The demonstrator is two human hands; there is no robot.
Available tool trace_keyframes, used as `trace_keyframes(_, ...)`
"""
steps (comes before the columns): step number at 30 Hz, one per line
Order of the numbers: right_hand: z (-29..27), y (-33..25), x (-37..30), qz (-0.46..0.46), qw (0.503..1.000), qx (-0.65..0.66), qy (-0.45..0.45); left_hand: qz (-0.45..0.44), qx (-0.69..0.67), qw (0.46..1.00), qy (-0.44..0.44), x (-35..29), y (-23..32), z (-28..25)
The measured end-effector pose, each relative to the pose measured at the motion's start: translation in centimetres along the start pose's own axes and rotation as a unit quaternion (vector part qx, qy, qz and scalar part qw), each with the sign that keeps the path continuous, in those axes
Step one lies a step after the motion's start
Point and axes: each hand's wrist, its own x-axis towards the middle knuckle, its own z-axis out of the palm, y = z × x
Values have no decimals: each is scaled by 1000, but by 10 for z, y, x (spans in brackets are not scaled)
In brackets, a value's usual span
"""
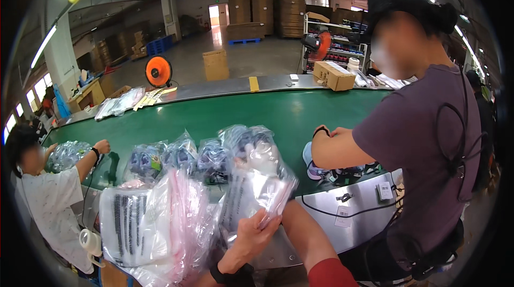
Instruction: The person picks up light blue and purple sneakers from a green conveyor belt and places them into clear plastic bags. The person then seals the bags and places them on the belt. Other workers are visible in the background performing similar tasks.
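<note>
My left hand [250, 238], with a black band at the wrist, pinches the lower edge of a clear printed plastic bag [251, 193]. Inside the bag's far end are pale bluish-purple shoes [249, 142], partly blurred by glare. My right forearm [300, 228], in a red sleeve, reaches up behind the bag; the right hand itself is hidden there. Left of my hands lies a thick stack of clear plastic bags [155, 217] with dark print and pinkish edges. Beyond it, several bagged shoes [212, 156] stand in a row on the green conveyor belt [203, 110].
At right, a co-worker in a purple shirt [423, 121] bends over a light-blue shoe [309, 158]. At far left, another person [48, 196] handles a bagged bundle [69, 156]. A carton [333, 75] and an orange fan [159, 71] stand beyond the belt. Tags and a cable [348, 209] lie on the metal edge.
</note>
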Motion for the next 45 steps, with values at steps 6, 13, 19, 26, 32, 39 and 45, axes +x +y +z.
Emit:
trace_keyframes(6,70,10,-77,6,929,136,-345,-131,-135,982,16,-35,-40,-1)
trace_keyframes(13,-41,42,-157,35,965,186,-183,-175,-147,973,25,-54,-92,14)
trace_keyframes(19,-86,37,-192,59,957,145,-244,-171,-183,968,24,-58,-113,22)
trace_keyframes(26,-84,33,-196,39,963,136,-228,-162,-222,961,14,-58,-121,19)
trace_keyframes(32,-87,29,-192,45,955,121,-266,-149,-258,954,12,-59,-117,13)
trace_keyframes(39,-91,29,-193,66,956,102,-266,-167,-296,940,37,-60,-133,25)
trace_keyframes(45,-87,31,-194,81,960,118,-240,-124,-294,947,27,-53,-162,34)
